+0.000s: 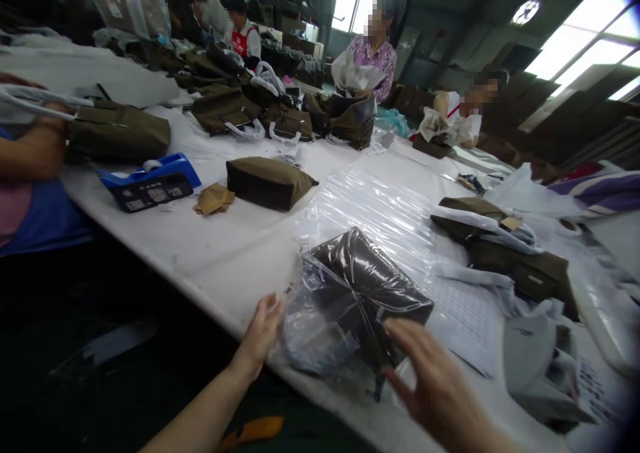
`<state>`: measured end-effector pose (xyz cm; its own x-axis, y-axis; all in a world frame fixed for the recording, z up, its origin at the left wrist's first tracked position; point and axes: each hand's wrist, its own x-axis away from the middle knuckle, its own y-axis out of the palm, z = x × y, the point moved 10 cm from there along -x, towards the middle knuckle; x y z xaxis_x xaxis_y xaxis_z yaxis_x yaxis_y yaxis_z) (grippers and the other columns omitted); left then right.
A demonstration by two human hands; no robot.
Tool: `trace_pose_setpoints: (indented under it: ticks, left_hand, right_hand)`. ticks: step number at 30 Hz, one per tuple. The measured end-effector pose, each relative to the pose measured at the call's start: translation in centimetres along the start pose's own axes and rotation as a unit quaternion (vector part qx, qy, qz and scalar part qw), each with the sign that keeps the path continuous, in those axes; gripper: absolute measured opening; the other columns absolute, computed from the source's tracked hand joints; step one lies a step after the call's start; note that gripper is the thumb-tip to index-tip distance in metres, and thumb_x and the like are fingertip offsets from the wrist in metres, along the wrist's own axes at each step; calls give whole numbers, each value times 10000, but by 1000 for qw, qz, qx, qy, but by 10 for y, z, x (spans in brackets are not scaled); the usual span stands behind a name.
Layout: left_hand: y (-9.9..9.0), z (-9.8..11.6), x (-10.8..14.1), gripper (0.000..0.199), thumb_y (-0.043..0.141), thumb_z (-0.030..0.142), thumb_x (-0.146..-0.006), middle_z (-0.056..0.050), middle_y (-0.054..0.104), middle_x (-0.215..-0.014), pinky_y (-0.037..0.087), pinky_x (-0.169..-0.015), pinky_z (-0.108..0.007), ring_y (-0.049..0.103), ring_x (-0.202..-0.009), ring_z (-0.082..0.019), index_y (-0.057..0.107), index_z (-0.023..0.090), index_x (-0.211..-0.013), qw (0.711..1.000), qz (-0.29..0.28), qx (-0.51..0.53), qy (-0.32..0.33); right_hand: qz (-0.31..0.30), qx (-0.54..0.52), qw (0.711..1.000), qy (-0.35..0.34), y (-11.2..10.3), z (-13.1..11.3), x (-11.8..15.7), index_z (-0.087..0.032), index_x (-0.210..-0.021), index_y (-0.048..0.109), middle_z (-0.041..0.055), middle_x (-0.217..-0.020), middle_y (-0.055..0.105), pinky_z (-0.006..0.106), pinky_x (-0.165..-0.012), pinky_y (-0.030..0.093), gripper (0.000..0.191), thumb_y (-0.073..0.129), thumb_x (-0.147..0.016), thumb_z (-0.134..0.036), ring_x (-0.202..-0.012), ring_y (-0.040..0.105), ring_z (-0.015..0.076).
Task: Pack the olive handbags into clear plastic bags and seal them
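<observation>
A dark olive-brown bag lies in a clear plastic bag near the table's front edge, with loose plastic spread on its left side. My left hand is beside that loose plastic, its fingers slightly bent and apart; whether they touch the film is hard to tell. Over the right side of the wrapped bag is my right hand, thumb and fingers spread, holding nothing. Beyond the wrapped bag, flat clear plastic bags lie on the white table.
Left of centre are an olive bag, brown paper pieces and a blue tape dispenser. More handbags and a printed sheet lie at right. A co-worker's arm reaches in at left; other people stand across the table.
</observation>
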<state>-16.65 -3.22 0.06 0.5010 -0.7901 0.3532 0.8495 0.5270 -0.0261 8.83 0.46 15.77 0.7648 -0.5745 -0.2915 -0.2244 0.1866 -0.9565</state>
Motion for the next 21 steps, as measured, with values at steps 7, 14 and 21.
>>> trace_pose_setpoints:
  ticks: [7,14,21]
  left_hand:
    - [92,54,46,353,541,404,-817,-80,544,-1063,500,-635,-264,600,-744,-143,450,182,-1076,890,-250,282,-255]
    - [139,282,45,794,763,419,-614,-134,443,-1289,296,-1032,-434,405,-1203,-308,426,126,-1270,855,-202,-123,462]
    - [174,287,67,305,606,409,-757,13,503,-564,409,-646,-219,547,-649,-150,653,115,-691,782,-282,-348,434]
  right_hand:
    - [124,-12,991,-40,19,-42,10,-107,-1172,512,152,-1151,587,472,-932,407,390,512,-790,-188,-1105,517,309]
    - [158,-294,916,223,-102,162,-56,-159,-762,548,39,-702,635,274,-595,504,201,593,-780,-354,-631,618,185]
    - [26,-353,932,81,-107,104,-97,-149,-780,574,44,-721,620,262,-602,483,305,568,-809,-453,-663,596,171]
